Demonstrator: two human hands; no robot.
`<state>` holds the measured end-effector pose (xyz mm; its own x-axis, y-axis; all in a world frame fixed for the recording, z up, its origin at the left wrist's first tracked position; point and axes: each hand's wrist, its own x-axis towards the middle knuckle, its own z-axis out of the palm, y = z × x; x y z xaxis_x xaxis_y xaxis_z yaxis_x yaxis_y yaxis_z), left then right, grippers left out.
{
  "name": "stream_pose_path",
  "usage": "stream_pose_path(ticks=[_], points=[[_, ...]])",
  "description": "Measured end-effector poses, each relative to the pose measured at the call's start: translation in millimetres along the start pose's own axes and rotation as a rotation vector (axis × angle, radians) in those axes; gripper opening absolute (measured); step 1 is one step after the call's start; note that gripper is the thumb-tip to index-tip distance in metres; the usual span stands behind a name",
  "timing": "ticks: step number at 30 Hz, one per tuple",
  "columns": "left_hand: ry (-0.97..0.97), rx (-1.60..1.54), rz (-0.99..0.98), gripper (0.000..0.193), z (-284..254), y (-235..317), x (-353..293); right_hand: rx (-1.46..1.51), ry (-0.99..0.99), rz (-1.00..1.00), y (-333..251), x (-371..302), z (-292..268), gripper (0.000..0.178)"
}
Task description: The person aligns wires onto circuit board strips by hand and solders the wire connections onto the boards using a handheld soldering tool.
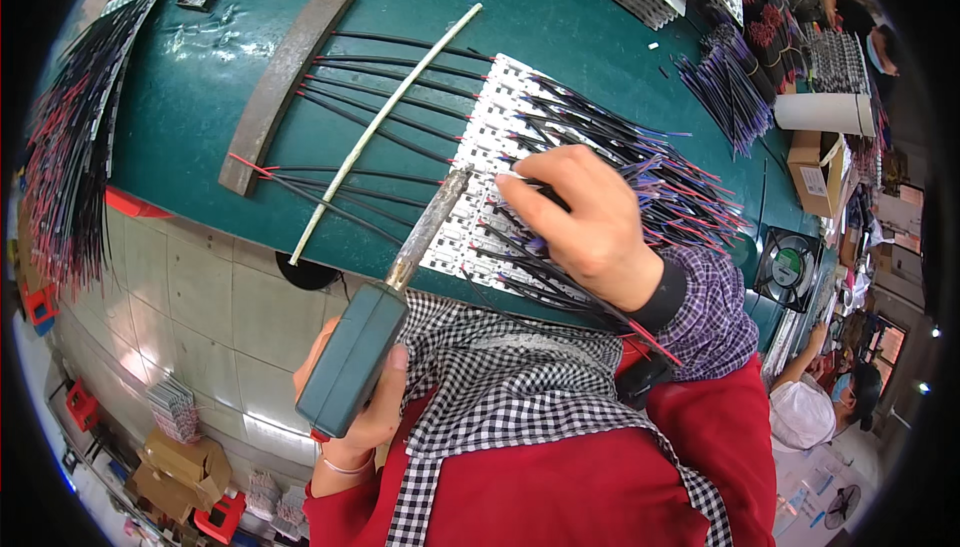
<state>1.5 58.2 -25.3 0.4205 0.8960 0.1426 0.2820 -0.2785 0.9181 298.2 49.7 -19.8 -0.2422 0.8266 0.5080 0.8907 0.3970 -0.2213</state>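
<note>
My left hand [385,402] is closed around the dark green body of a soldering iron [345,367]. Its long, worn metal shaft slants up onto a panel of small white circuit boards [505,82]. My right hand [590,222] reaches over the panel, thumb and forefinger pinched on a dark wire close to the iron's tip. The exact joint under the fingertips is hidden. Many black, red and purple wires [670,187] fan out from the panel's right side. Several black wires [410,92] with red ends run from its left side.
A dark flat bar [285,92] lies over the left wire ends. Across those wires rests a thin pale stick [385,117]. Wired panels [90,117] hang at the left table edge. A purple wire bundle [730,87], a cardboard box [815,172] and a small fan [790,267] stand right.
</note>
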Motion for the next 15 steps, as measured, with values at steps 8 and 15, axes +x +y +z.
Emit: stream_pose_path(ticks=[8, 15], points=[[0.024, -0.075, -0.135, 0.025, 1.5, 0.8, -3.0, 0.025, -0.072, 0.091, -16.5, 2.0, -10.8, 0.044], [0.005, -0.036, -0.061, 0.024, 1.9, -1.3, -1.8, -0.014, -0.094, 0.033, -14.5, -8.2, -0.1, 0.037]])
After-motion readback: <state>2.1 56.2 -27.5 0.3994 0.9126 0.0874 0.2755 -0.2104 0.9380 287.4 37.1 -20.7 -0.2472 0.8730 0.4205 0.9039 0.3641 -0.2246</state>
